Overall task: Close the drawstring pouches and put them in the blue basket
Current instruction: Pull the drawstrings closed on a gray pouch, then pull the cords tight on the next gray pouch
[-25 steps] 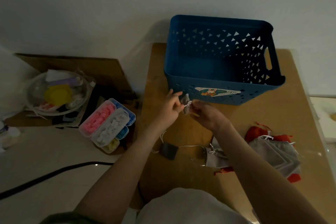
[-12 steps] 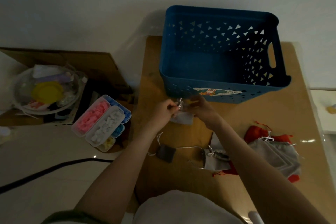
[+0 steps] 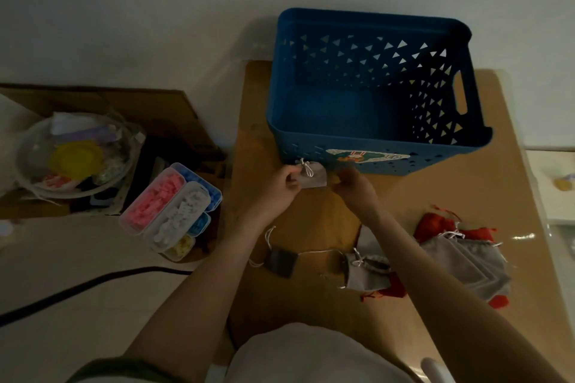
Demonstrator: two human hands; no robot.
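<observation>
A person's left hand (image 3: 284, 180) pinched the gathered neck of a small grey pouch (image 3: 315, 176), thumb and fingers curled round the spot where its white cord (image 3: 306, 168) was knotted. The right hand (image 3: 355, 186) sat just to the pouch's right with its fingers curled, and it seemed to pinch the pouch's right edge, though the dim light blurred the contact. The pouch hung between the two hands, lifted above the table (image 3: 314, 221) and just in front of the near wall of the blue basket (image 3: 376, 146), close to that wall's left corner and outside the basket. The basket stood at the far edge of the table, with a sticker (image 3: 365, 156) on its near wall. Nearer the person, toward the near left edge, a dark pouch (image 3: 281, 262) lay flat with its cord trailing. A grey pouch with an open mouth (image 3: 368, 272) lay beside the right forearm. At the right edge, a pile of grey and red pouches (image 3: 465, 261) lay overlapping. Off the table to the left, a compartment box (image 3: 174, 210) of pink, white and blue pieces lay near a clear bowl (image 3: 74, 158) of odds and ends.
</observation>
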